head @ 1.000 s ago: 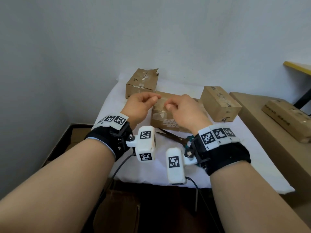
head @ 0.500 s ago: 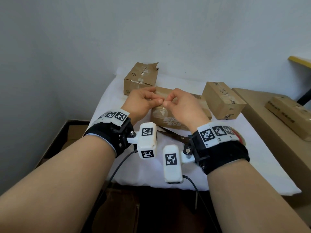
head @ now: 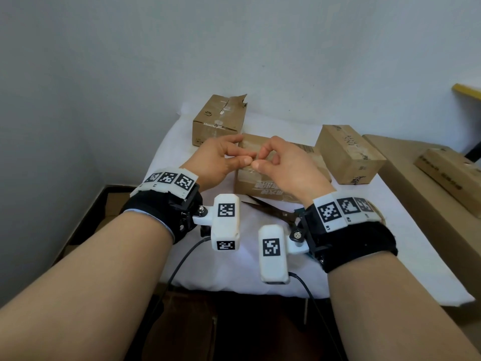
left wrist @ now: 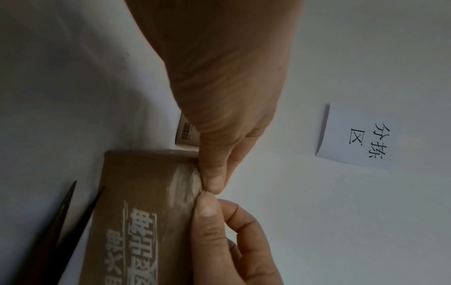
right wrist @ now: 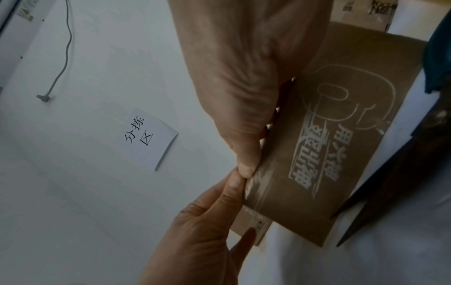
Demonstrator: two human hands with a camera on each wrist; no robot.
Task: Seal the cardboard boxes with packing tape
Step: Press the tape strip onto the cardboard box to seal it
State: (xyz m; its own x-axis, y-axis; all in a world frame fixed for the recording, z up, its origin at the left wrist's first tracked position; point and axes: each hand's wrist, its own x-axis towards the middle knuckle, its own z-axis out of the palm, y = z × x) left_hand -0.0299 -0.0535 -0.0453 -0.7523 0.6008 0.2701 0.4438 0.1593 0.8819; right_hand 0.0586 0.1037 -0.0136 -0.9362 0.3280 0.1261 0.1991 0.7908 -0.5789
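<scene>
A brown cardboard box [head: 273, 188] with white printed characters lies in the middle of the white-covered table [head: 234, 267]. Wrinkled clear packing tape [left wrist: 185, 185] runs over its near top edge. My left hand [head: 240, 155] and right hand [head: 260, 158] meet at that edge, thumb tips touching. Both hands have curled fingers and pinch the tape there. The left wrist view has my left thumb [left wrist: 212, 181] on the tape [right wrist: 253, 185], and the right wrist view has my right thumb [right wrist: 246, 165] beside it. A torn-topped box [head: 218, 118] stands behind and another box [head: 348, 155] to the right.
Dark scissors [head: 270, 211] lie open in front of the middle box, near my right wrist. A large carton [head: 416, 204] flanks the table on the right, with a flat box [head: 453, 175] on it. A paper note [left wrist: 354, 138] hangs on the wall. An open box [head: 112, 204] sits on the floor at left.
My hands have closed in on each other over the middle box, and the thumb tips now touch at its near top edge. The boxes and scissors have not moved.
</scene>
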